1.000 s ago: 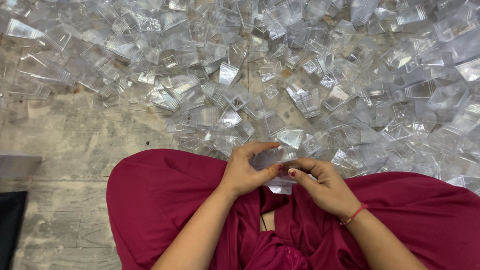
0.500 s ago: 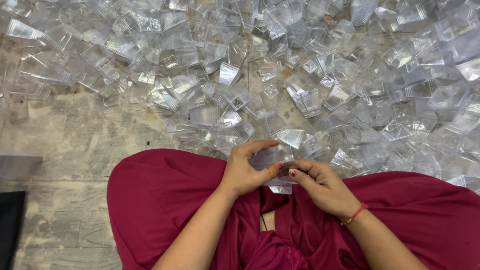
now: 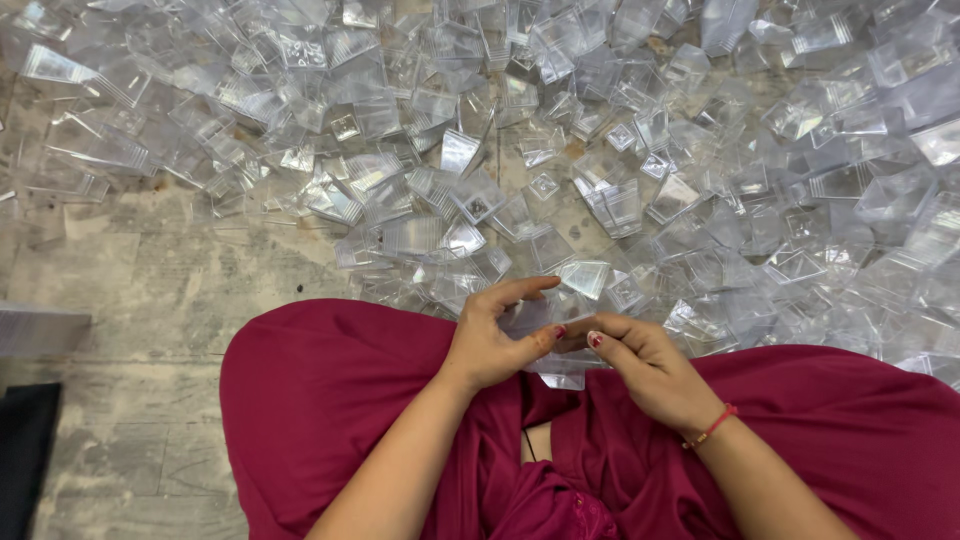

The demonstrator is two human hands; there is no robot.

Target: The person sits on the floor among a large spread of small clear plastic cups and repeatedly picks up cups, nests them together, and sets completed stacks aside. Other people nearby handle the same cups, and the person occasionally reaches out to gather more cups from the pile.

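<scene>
Barely any motion since a second ago: both hands hold their place over the lap, only the fingertips shifting slightly. The left hand [image 3: 492, 340] has its fingers clamped on a small clear plastic piece [image 3: 535, 318], thumb pressing from below; the right hand [image 3: 640, 365] pinches the same piece from the other side, its red bracelet [image 3: 710, 428] just behind. Beyond that piece, the heap of clear plastic cups [image 3: 560, 150] spreads wide across the stone floor [image 3: 150, 300]. Judging by that pile, most work remains.
</scene>
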